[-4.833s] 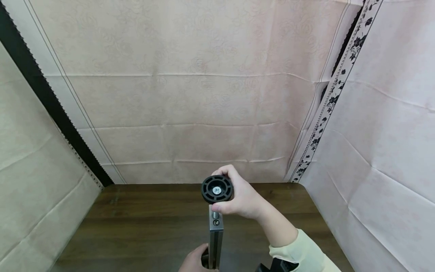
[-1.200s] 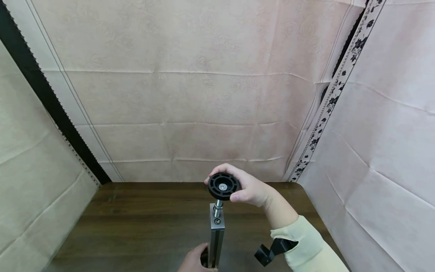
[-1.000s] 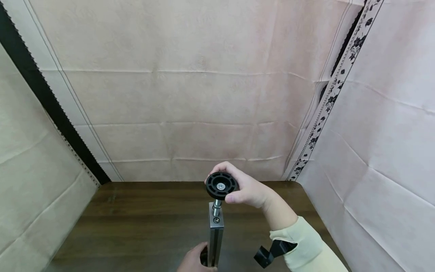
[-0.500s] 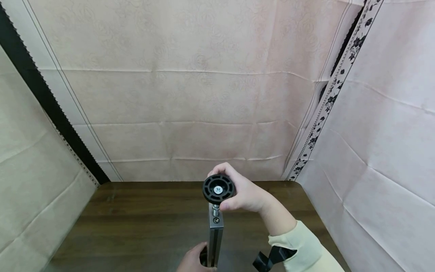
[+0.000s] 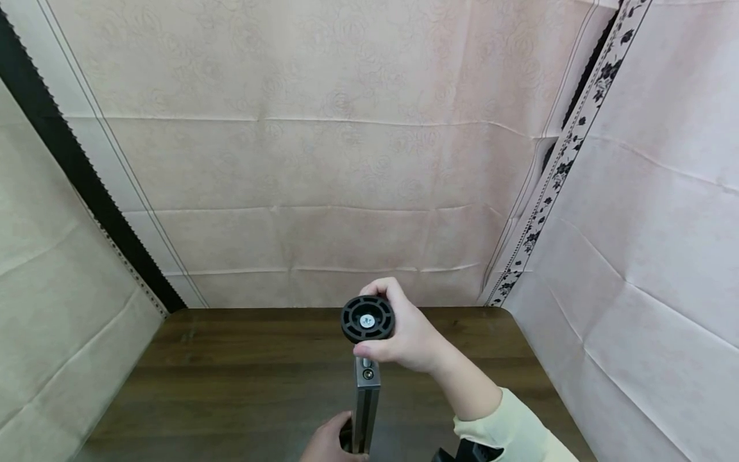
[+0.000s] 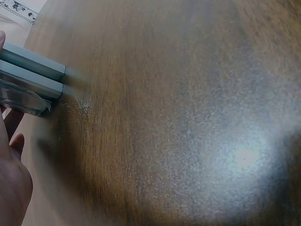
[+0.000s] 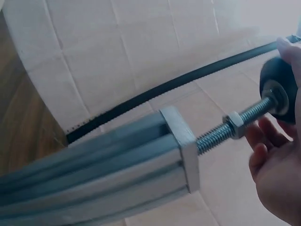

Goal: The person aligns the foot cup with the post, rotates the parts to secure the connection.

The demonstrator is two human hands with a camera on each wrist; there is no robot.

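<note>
My right hand [image 5: 404,333] grips the rim of a black round levelling foot [image 5: 367,319], thumb at the near side, fingers behind. A cross-head screw sits in the foot's centre. In the right wrist view its threaded stud [image 7: 211,140], with a hex nut [image 7: 236,124] partway along, enters the end plate [image 7: 183,146] of a grooved aluminium profile [image 7: 108,174]. My left hand [image 5: 330,441] holds that profile lower down, partly out of the head view. The left wrist view has the profile's other end [image 6: 35,70] close over the tabletop, a clear plastic piece [image 6: 23,99] alongside.
A dark brown wooden table [image 5: 242,372] lies beneath both hands. Pale cloth hangs behind [image 5: 323,179] and at both sides, with a floral-trimmed edge [image 5: 562,170] on the right. A black mount [image 5: 470,450] sits at my right sleeve.
My right hand and the foot have swung left and slightly nearer. The thumb now covers much of the stud seen a second ago, and the wrist mount has dropped lower. My left hand stays put.
</note>
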